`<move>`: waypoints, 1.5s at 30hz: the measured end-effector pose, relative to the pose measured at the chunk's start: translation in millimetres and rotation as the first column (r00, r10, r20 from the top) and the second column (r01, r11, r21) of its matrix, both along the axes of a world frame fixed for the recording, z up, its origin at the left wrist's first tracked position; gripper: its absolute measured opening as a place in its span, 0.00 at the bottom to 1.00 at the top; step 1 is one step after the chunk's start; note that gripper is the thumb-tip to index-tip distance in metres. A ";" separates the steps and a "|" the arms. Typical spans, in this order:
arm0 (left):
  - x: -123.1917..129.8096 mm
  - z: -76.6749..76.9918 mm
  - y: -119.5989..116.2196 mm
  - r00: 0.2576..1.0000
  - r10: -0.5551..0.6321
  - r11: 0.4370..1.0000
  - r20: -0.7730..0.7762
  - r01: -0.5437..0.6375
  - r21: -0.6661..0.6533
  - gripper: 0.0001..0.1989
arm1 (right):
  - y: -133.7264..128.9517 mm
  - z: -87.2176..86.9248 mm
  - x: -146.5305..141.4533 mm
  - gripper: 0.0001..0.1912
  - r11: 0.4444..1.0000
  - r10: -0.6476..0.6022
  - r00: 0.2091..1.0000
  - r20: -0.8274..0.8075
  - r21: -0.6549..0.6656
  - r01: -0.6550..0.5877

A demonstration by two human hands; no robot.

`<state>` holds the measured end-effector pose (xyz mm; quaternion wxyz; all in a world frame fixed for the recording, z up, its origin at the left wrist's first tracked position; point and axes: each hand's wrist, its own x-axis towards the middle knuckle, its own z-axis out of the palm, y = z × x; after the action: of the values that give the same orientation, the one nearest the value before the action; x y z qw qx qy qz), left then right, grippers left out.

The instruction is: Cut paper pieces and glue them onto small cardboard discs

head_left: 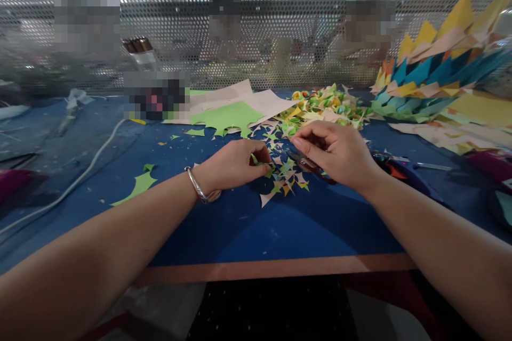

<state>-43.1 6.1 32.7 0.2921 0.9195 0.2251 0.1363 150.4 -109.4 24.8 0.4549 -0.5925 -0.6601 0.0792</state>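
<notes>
Half-curled, your left hand (244, 164) and right hand (336, 152) have contents you cannot tell; one pair of scissors (309, 164) shows beneath the right, many scraps (286, 172) between both.

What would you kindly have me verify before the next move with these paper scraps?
1. Left bare hand beside the small, multicoloured, pointed paper scraps: ok.
2. Scrap pinched by the right bare hand: cannot tell.
3. Dark-bladed metal scissors well away from the right hand: not ok, directly below it in view.
4. Thin white cord clear of both hands: ok, off to the left.
5. Scraps neatly gathered: not ok, strewn over the blue tabletop.
</notes>
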 end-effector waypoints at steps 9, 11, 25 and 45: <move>-2.4 1.7 8.8 0.995 0.009 0.994 0.100 0.002 -0.107 0.08 | 0.0 0.9 -0.3 0.08 0.999 0.052 0.988 0.143 -0.007 -0.052; -2.5 0.8 8.8 0.987 0.025 0.990 0.159 -0.002 -0.142 0.07 | 0.0 0.3 -0.5 0.08 0.998 0.066 0.986 0.151 -0.020 -0.063; 4.0 -3.9 -11.8 0.829 -0.007 0.994 0.559 -0.055 0.094 0.05 | 1.7 -0.4 -5.2 0.19 0.982 0.135 0.989 -0.067 -0.128 -0.142; 11.5 -6.8 -7.9 0.765 0.027 0.940 0.644 0.200 -0.277 0.03 | 0.0 -1.0 -4.4 0.15 0.977 0.167 0.977 -0.129 -0.109 -0.181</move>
<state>-31.6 -1.8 25.8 0.5066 0.7653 0.0886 0.3870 146.0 -109.4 23.8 0.4483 -0.5529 -0.6752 0.1937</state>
